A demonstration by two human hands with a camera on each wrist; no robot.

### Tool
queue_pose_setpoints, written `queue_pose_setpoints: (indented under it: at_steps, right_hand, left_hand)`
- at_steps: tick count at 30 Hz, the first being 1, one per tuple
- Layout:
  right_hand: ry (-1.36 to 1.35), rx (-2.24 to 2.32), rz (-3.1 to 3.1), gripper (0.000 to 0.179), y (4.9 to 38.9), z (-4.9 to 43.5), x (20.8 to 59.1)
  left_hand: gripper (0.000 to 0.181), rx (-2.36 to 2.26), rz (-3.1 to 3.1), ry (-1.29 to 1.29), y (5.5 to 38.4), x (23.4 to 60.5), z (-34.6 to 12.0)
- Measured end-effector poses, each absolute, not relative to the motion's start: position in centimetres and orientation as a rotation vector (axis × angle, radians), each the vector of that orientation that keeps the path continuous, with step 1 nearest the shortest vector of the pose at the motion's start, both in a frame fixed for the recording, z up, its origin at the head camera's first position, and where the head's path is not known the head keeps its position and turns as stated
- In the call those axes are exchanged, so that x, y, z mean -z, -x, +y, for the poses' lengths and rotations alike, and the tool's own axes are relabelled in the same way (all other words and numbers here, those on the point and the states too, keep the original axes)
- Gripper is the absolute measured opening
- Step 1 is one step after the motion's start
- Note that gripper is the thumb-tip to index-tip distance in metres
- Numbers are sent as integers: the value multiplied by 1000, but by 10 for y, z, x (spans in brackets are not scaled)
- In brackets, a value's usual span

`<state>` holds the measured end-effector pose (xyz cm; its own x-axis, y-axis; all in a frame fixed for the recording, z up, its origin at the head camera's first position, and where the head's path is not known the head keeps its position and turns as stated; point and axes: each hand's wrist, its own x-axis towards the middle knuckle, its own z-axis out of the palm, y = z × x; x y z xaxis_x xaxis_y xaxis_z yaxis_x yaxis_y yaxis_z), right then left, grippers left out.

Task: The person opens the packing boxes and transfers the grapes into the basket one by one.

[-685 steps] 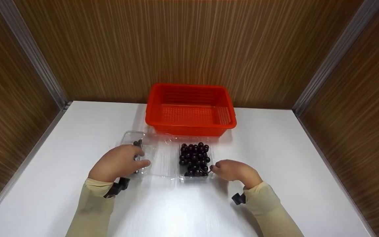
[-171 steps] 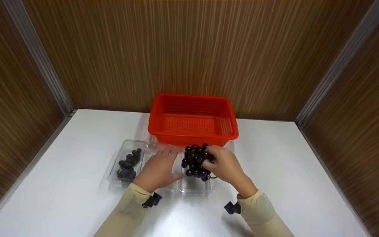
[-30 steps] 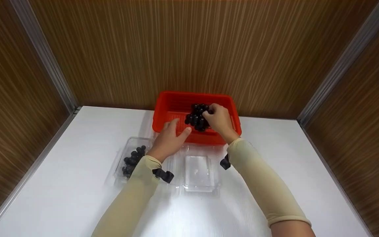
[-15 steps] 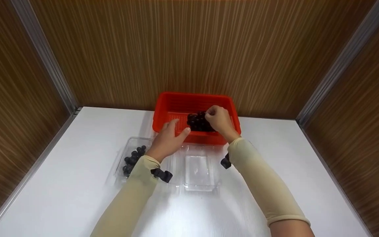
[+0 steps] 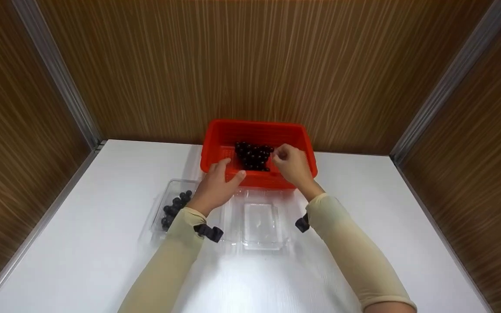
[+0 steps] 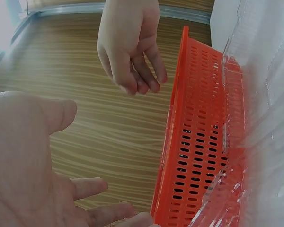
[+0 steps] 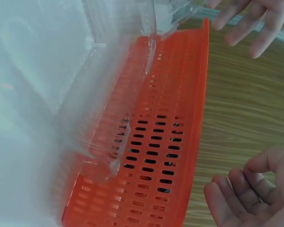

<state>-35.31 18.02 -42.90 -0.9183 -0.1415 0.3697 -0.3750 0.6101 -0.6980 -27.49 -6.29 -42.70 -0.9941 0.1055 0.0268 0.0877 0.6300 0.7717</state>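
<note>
A bunch of dark grapes [image 5: 252, 157] lies inside the red plastic basket [image 5: 263, 181]. Over the basket's right part, my right hand [image 5: 295, 164] has loosely curled fingers and nothing in them; the right wrist view shows its palm [image 7: 255, 198] beside the basket's rim [image 7: 201, 113]. My left hand [image 5: 214, 188] hovers at the front left of the basket, thumb and fingers spread. In the left wrist view its thumb [image 6: 61, 113] and fingertips [image 6: 92, 187] are apart, holding nothing. A second dark bunch [image 5: 173, 211] sits in a see-through plastic box, partly hidden by my left forearm.
In front of the basket lies a see-through plastic tray [image 5: 261, 224], close to its front wall. The box with the second bunch has its rim [image 5: 163, 198] at the left. Wood-patterned panels [image 5: 250, 56] enclose the white table [image 5: 355, 182] at the back and sides.
My right hand has lowered the grapes, which were in the tray earlier, into the basket and let go. The bunch now lies further left; my left hand has drawn back slightly.
</note>
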Motion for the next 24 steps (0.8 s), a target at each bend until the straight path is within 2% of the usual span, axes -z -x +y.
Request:
queue_pose_setpoints:
  at_steps: [14,24]
  right_hand:
    - [-553,-1117,-2458,7,292,189,434]
    - [-679,-957,-2402,10,256,190,442]
  left_hand:
    - [79,-1247,2953,-271,243,421,-89]
    - [58,-1018,3112,-297,216,427,-119]
